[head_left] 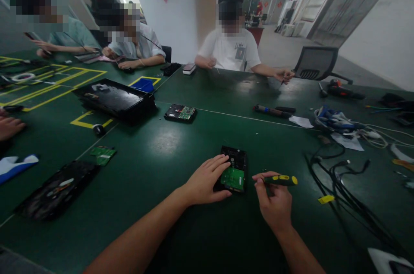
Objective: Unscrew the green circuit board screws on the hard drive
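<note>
A black hard drive (237,157) with a green circuit board (233,179) lies flat on the green table in front of me. My left hand (208,179) rests on the drive's left side, fingers stretched out across its edge and thumb near the lower corner. To the right of the drive, my right hand (274,203) is closed around a yellow-and-black screwdriver (281,179). The handle points right; its tip is hidden or too small to make out. A few tiny dark bits, perhaps screws, lie just beyond the right hand.
Another hard drive (180,113) lies farther back, near a stack of black trays (116,98). At left are a dark drive casing (58,190) and a loose circuit board (103,155). Black cables (339,188) spread at right. Several people sit around the table (181,231).
</note>
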`<state>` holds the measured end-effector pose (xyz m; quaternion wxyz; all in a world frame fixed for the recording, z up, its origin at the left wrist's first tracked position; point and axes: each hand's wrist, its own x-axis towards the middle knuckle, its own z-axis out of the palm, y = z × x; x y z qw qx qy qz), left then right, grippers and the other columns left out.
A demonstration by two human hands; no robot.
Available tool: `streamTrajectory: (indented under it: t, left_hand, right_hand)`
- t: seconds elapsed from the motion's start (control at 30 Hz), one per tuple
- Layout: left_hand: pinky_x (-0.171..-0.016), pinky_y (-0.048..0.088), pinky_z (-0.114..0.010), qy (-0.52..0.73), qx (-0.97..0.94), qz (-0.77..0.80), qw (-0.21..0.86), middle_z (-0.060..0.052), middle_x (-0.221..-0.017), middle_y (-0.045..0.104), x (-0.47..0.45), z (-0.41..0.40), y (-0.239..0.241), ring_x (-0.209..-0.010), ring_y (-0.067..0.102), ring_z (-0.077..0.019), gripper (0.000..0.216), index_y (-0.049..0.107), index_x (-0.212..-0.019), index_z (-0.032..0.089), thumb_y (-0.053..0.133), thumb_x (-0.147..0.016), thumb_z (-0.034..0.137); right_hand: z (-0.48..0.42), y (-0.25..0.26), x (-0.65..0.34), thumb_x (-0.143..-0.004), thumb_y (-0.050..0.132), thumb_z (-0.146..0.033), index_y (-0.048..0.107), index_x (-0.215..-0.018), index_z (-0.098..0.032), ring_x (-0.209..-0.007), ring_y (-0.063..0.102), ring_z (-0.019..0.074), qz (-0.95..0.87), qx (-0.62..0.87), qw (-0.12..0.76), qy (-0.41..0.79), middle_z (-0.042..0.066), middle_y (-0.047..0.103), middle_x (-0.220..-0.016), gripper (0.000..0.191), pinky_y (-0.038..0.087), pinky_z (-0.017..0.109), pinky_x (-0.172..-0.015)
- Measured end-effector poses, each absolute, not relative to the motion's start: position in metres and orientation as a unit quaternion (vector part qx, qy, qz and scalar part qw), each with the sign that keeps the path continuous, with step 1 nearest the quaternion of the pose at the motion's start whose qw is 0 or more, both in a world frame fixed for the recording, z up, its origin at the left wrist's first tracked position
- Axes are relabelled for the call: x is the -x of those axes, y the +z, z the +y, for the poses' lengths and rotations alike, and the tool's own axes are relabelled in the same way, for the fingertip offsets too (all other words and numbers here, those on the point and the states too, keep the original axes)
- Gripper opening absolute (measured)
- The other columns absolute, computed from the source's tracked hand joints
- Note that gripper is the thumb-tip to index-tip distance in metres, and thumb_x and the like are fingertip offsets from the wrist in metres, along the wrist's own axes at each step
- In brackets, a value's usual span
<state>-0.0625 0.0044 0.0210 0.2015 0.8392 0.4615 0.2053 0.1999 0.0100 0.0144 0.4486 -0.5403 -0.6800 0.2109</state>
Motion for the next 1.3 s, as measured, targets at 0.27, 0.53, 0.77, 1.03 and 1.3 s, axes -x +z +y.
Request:
streamTrajectory:
  t: [0.27,0.53,0.77,1.03,1.3]
  left_hand:
    - [-0.126,0.031,-0.056,0.217,-0.845,0.455,0.179,-0.014,-0.168,0.032,0.062,0.004,0.017,-0.156,0.03,-0.0353,0.093,0.034,-0.159,0.023,0.072,-0.084,0.063]
    - [-0.128,0.027,-0.055,0.226,-0.849,0.437,0.19,-0.015,-0.171,0.023,0.059,0.01,0.01,-0.16,0.021,-0.0335,0.099,0.036,-0.159,0.023,0.075,-0.08,0.068]
    - [-0.127,0.029,-0.055,0.246,-0.84,0.444,0.191,-0.017,-0.168,0.031,0.054,0.008,0.007,-0.158,0.027,-0.0336,0.102,0.04,-0.157,0.022,0.08,-0.075,0.067]
    - [-0.127,0.028,-0.054,0.24,-0.833,0.462,0.185,-0.015,-0.169,0.031,0.049,0.003,0.005,-0.158,0.026,-0.0331,0.104,0.042,-0.157,0.021,0.078,-0.074,0.071]
    - [-0.126,0.031,-0.055,0.24,-0.832,0.476,0.156,-0.015,-0.167,0.036,0.05,-0.012,0.011,-0.157,0.028,-0.0355,0.1,0.045,-0.156,0.02,0.075,-0.076,0.073]
  right_hand:
    - [0.007,0.019,-0.194,-0.094,0.063,-0.032,0.07,-0.093,-0.024,-0.084,0.073,0.0226,-0.675,0.525,0.471,0.216,0.006,0.074,-0.094,0.011,0.061,0.039,-0.077]
    - [0.014,0.012,-0.192,-0.092,0.062,-0.034,0.065,-0.096,-0.022,-0.077,0.073,0.0208,-0.651,0.522,0.497,0.238,0.006,0.076,-0.09,0.013,0.06,0.035,-0.069]
    - [0.022,0.006,-0.192,-0.09,0.063,-0.037,0.061,-0.103,-0.02,-0.074,0.074,0.0211,-0.63,0.518,0.528,0.239,0.007,0.079,-0.088,0.022,0.059,0.034,-0.069]
    - [0.022,0.008,-0.197,-0.089,0.061,-0.044,0.067,-0.096,-0.02,-0.069,0.073,0.0226,-0.669,0.523,0.501,0.167,0.007,0.078,-0.083,0.025,0.056,0.035,-0.069]
    - [0.025,0.011,-0.204,-0.09,0.06,-0.05,0.065,-0.104,-0.018,-0.065,0.072,0.0215,-0.666,0.512,0.511,0.183,0.008,0.079,-0.085,0.035,0.057,0.034,-0.064]
